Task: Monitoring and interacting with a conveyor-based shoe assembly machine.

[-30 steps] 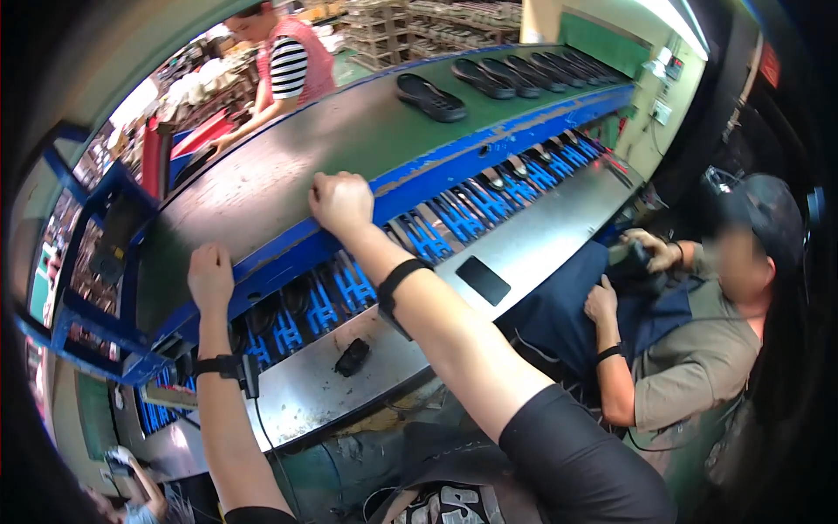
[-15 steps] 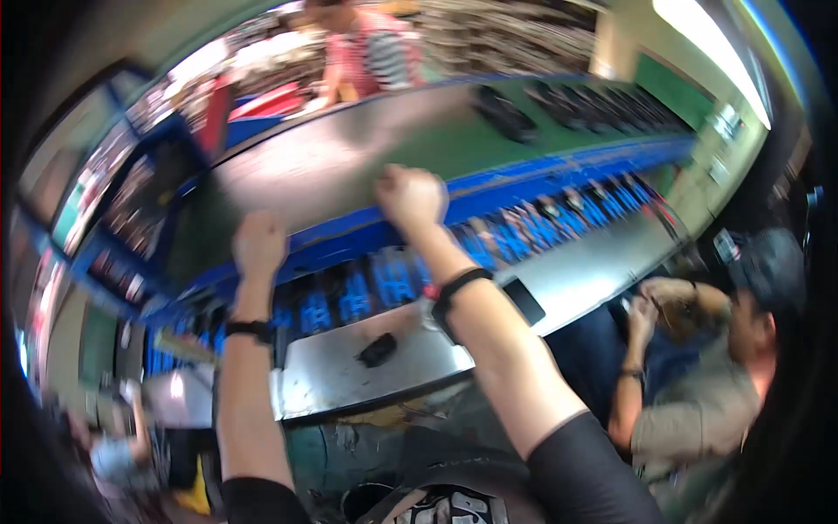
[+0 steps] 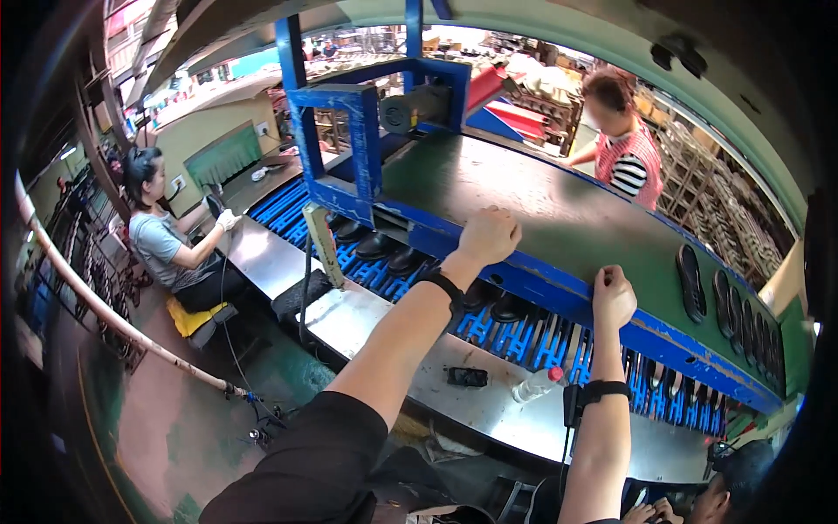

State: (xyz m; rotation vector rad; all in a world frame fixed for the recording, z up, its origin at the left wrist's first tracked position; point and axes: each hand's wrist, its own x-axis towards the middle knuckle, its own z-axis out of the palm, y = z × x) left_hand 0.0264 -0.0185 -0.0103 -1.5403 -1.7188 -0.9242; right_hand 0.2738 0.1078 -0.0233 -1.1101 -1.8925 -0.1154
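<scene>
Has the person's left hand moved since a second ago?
Yes: the left hand has shifted rightward along the green belt, farther from the blue frame.

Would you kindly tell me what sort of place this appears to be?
Most likely a shoe factory: black shoe soles lie on a green conveyor belt, and dark shoes sit on blue slats beneath it.

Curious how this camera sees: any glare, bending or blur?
In the head view, glare whitens patches of the green conveyor belt and metal workbench, the fisheye bows the workbench's long edge, and the left hand and right hand look fairly sharp.
</scene>
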